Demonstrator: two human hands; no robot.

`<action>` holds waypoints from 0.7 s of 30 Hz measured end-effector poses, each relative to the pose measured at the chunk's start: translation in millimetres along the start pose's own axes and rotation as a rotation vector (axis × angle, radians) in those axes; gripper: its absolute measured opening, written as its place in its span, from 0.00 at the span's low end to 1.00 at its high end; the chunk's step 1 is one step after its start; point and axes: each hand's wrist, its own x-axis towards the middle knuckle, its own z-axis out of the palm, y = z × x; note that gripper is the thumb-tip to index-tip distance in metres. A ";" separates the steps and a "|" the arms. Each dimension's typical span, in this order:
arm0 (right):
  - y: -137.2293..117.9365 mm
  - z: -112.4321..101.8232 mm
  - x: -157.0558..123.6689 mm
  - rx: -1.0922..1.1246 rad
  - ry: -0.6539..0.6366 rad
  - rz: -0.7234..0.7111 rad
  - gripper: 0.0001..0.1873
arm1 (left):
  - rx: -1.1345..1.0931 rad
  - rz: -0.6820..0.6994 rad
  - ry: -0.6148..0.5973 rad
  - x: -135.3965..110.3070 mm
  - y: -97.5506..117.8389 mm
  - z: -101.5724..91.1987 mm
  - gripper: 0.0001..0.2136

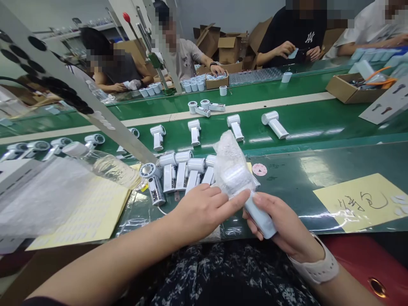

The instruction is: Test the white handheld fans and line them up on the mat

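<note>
Right hand [282, 225] closed around bagged handheld fan [259, 216].
Left fingers [237, 199] open, touching plastic film [231, 163]; slick film risks slipping from grip.

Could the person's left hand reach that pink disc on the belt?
Probably yes: the pink disc lies just past the left hand, with only the plastic-wrapped gadget partly in the way.

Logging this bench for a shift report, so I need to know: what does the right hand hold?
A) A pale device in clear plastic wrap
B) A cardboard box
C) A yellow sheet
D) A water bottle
A: the right hand grips a pale device whose upper end sits inside clear plastic wrap.
</note>
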 end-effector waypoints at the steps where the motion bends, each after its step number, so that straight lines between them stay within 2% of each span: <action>1: -0.9 2.6 0.7 0.145 -0.056 0.052 0.23 | -0.038 -0.037 0.016 -1.1 0.4 3.6 0.17; 3: -2.9 9.2 0.6 0.250 -0.144 0.072 0.22 | -0.154 -0.093 0.074 -0.6 4.2 11.2 0.17; 6: -9.6 14.6 -4.2 0.109 -0.224 0.002 0.17 | -0.312 -0.173 0.179 5.4 11.3 14.6 0.17; 7: -12.8 14.1 -6.7 0.067 -0.275 -0.017 0.19 | -0.346 -0.222 0.198 7.6 12.3 12.4 0.17; 10: -21.6 8.4 -13.6 0.018 -0.492 -0.021 0.40 | -0.506 -0.433 0.200 10.8 8.9 -2.2 0.17; 11: -23.1 6.5 -14.9 -0.043 -0.533 -0.011 0.44 | -0.599 -0.502 0.199 10.3 6.2 -8.3 0.18; 12: -23.7 5.3 -15.3 -0.158 -0.522 -0.021 0.44 | -0.707 -0.557 0.210 9.3 3.0 -14.2 0.18; 13: -23.5 4.9 -15.1 -0.310 -0.458 -0.069 0.39 | -0.813 -0.596 0.238 8.0 -0.3 -19.6 0.18; 14: -22.7 5.5 -14.4 -0.468 -0.359 -0.157 0.28 | -0.900 -0.623 0.277 6.7 -3.5 -24.4 0.18; 16: -21.4 9.6 -13.5 -0.675 -0.156 -0.421 0.07 | -1.002 -0.645 0.377 4.5 -9.3 -31.7 0.15; 17: -21.7 12.9 -14.1 -0.695 -0.089 -0.561 0.07 | -1.023 -0.645 0.426 3.3 -11.6 -34.7 0.14; 19: -25.5 20.2 -17.9 -0.627 -0.095 -0.741 0.11 | -1.047 -0.661 0.493 -1.7 -14.5 -41.7 0.13; 21: -33.9 25.5 -21.9 -0.493 -0.243 -0.783 0.06 | -1.074 -0.713 0.515 -15.6 -14.7 -53.0 0.13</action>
